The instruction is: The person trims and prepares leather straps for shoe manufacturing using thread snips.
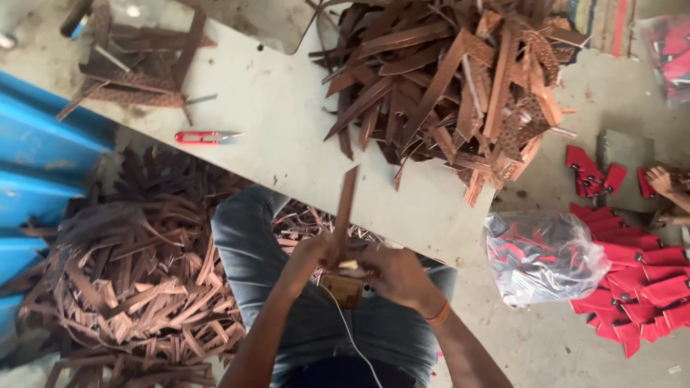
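A clear plastic bag (540,255) is seen on the floor just right of the worktop's (287,115) near corner; it is crumpled and glossy, and red pieces are held inside it. A second clear bag (667,54) with red contents is seen at the upper right edge, partly cut off. No labels, signs or screens are seen.

Soft, even daylight falls on my bench (287,129), bright without harsh glare; the pale top looks a little washed out. Shadows are faint, gathering under the far pile of brown strips (445,79) and beneath the bench edge near my knees. My left hand (313,259) and right hand (395,276) are slightly smeared by motion. The clear plastic bag (539,255) on the right catches dull highlights. The corners look soft and stretched.
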